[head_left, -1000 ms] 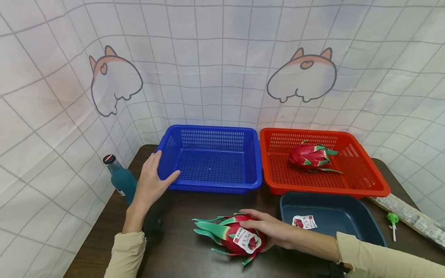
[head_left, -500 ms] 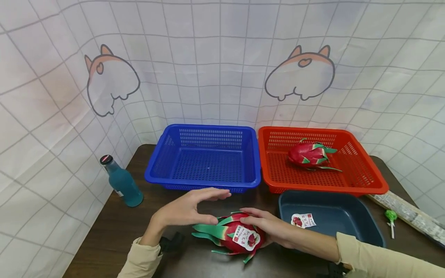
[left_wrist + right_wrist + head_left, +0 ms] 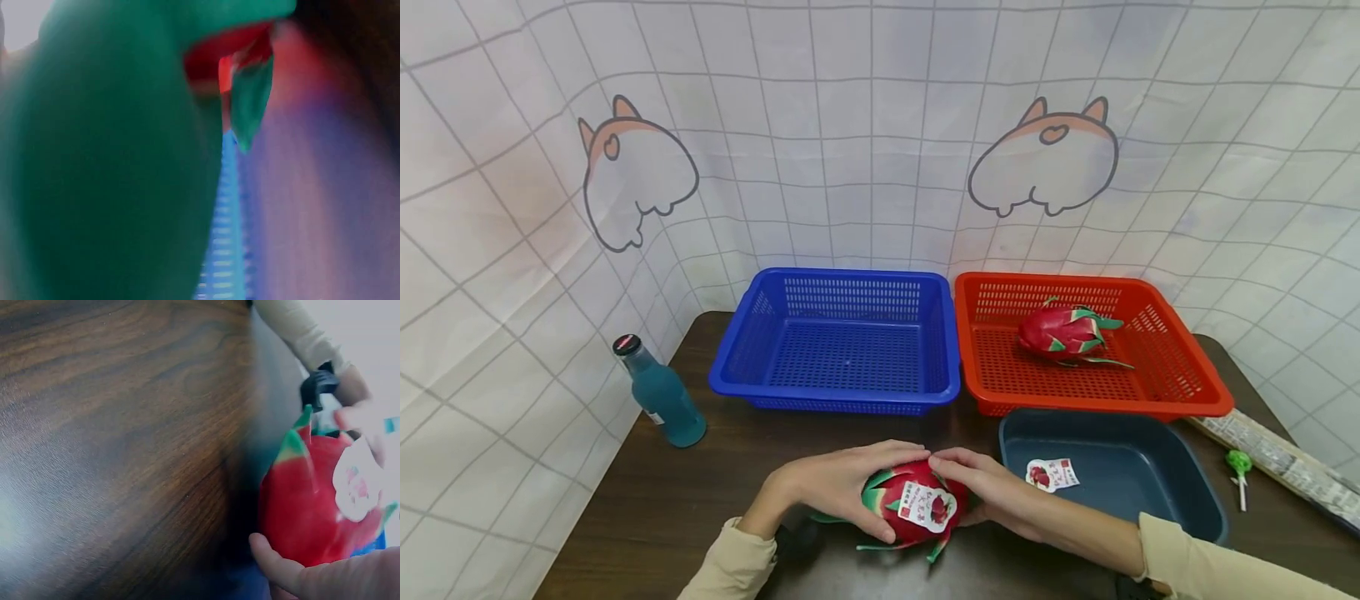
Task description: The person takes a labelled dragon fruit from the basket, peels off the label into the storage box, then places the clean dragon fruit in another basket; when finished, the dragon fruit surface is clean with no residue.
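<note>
A red dragon fruit [image 3: 891,504] with green leaf tips lies on the dark table, a white label [image 3: 928,507] on its near side. My left hand [image 3: 842,482] holds its leafy end, thumb in front and fingers over the top. At the other end, my right hand [image 3: 996,490] grips it; the fingertips of both hands nearly meet above. Green leaves [image 3: 112,156] fill much of the left wrist view, close and blurred. In the right wrist view the right thumb [image 3: 275,562] presses the red skin of the fruit [image 3: 300,506].
Behind the hands stands a blue basket [image 3: 835,398]. A red basket [image 3: 1150,400] beside it holds another dragon fruit [image 3: 1056,332]. Nearer is a dark tray [image 3: 1120,467] with a loose label [image 3: 1051,475]. A blue bottle [image 3: 666,400] stands left; a green lollipop [image 3: 1238,462] lies right.
My left hand has come from the blue basket's left edge, rightward and nearer, onto the dragon fruit's leafy end. My right hand has kept its grip on the fruit.
</note>
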The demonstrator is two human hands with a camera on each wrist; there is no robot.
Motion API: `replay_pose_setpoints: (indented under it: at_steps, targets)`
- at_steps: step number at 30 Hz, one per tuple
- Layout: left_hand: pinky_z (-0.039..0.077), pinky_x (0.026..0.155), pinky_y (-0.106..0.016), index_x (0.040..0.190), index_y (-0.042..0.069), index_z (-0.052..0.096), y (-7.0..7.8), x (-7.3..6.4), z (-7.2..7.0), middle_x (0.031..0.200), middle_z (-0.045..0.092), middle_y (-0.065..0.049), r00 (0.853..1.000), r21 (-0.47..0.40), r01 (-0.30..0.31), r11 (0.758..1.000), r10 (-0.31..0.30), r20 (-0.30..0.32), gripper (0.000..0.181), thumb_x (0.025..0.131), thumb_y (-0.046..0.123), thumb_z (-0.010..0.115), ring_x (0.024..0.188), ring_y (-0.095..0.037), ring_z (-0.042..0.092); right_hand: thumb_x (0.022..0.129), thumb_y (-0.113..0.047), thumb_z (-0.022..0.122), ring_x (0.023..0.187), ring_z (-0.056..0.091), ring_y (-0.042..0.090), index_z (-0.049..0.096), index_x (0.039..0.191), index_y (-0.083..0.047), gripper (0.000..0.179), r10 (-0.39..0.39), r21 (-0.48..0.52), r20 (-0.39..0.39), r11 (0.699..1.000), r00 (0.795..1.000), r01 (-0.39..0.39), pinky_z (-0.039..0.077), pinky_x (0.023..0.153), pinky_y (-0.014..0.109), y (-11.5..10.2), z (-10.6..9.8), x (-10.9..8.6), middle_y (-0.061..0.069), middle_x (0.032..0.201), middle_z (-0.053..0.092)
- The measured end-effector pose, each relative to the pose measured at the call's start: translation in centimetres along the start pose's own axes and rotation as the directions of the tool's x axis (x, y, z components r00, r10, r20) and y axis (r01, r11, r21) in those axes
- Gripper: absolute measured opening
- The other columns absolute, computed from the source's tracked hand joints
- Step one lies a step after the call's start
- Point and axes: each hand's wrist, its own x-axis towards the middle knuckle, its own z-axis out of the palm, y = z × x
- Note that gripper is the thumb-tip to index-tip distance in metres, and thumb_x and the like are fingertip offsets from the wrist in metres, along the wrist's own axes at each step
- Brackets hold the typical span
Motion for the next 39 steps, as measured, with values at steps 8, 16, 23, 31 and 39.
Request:
replay_pose_setpoints:
  at_steps: [8, 16, 23, 31, 39]
  targets:
    - [0.048, 0.096, -0.022, 0.145, 0.037, 0.031, -2.1, 0.9, 0.7, 0.137, 0.046, 0.011, 0.999, -0.068, -0.030, 0.997, 0.027, -0.042, 0.087, 0.075, 0.043, 0.082, 0.118, -0.005, 0.049, 0.085, -0.035, 0.073, 0.119, 0.052, 0.019, 0.057, 0.124, -0.018, 0.046, -0.559, -0.585, -0.083, 0.698, 0.825, 0.414, 0.053, 0.093, 0.040, 1.6, 0.1, -1.9, 0.000, 0.129, 0.055]
    - [0.051, 0.093, -0.021, 0.142, 0.037, 0.032, -3.1, 1.1, 1.2, 0.132, 0.050, 0.009, 0.998, -0.169, -0.024, 0.985, 0.015, -0.056, 0.083, 0.076, 0.037, 0.082, 0.111, -0.004, 0.054, 0.082, -0.034, 0.076, 0.106, 0.049, 0.006, 0.064, 0.117, -0.017, 0.040, -0.833, -0.806, 0.223, 0.135, 0.506, 0.577, 0.053, 0.084, 0.024, 0.4, 1.7, -1.8, -0.007, 0.118, 0.055]
    - [0.051, 0.092, -0.021, 0.142, 0.029, 0.035, -3.1, 1.1, 1.4, 0.130, 0.052, 0.006, 0.997, -0.175, -0.051, 0.983, 0.041, -0.061, 0.082, 0.076, 0.033, 0.083, 0.110, -0.003, 0.054, 0.078, -0.031, 0.080, 0.100, 0.051, 0.007, 0.068, 0.112, -0.013, 0.040, -0.856, -0.811, 0.289, 0.019, 0.429, 0.585, 0.049, 0.079, 0.018, 0.1, 2.6, -0.3, -0.005, 0.110, 0.056]
    - [0.052, 0.091, -0.021, 0.138, 0.026, 0.038, -3.3, 1.1, 1.6, 0.128, 0.053, 0.005, 0.997, -0.172, -0.065, 0.983, 0.055, -0.060, 0.078, 0.075, 0.030, 0.084, 0.109, -0.003, 0.055, 0.077, -0.028, 0.080, 0.094, 0.048, 0.007, 0.070, 0.108, -0.011, 0.037, -0.847, -0.815, 0.290, 0.025, 0.445, 0.579, 0.045, 0.074, 0.017, -0.2, 3.1, 0.4, -0.004, 0.102, 0.054]
    - [0.050, 0.094, -0.021, 0.134, 0.026, 0.042, -3.3, 1.2, 1.4, 0.127, 0.052, 0.006, 0.996, -0.177, -0.070, 0.982, 0.060, -0.065, 0.073, 0.075, 0.032, 0.084, 0.111, -0.004, 0.054, 0.080, -0.026, 0.078, 0.092, 0.047, 0.008, 0.072, 0.103, -0.013, 0.027, -0.817, -0.811, 0.265, 0.099, 0.512, 0.577, 0.044, 0.073, 0.017, -0.6, 3.5, 0.9, -0.004, 0.098, 0.052]
